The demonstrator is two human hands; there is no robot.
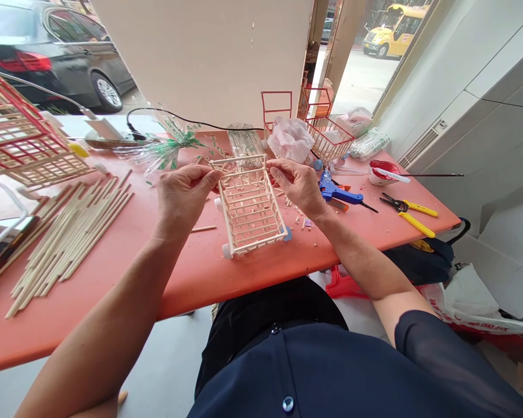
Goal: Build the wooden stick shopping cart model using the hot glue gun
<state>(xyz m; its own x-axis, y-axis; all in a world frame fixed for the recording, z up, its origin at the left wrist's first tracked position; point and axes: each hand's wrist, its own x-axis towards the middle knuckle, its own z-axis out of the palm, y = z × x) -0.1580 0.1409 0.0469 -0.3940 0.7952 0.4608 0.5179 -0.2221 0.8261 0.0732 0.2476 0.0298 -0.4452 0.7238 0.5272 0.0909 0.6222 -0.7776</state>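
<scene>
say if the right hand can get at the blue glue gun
Likely yes: the blue glue gun lies on the table close beside the right hand, nothing visible between them, though that hand would first have to leave the wooden frame.

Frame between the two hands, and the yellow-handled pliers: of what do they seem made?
Frame: probably unpainted wood or bamboo; pale and matt, stick-built. Pliers: likely metal, dark at the head; smooth yellow handles may be plastic or rubber.
</scene>
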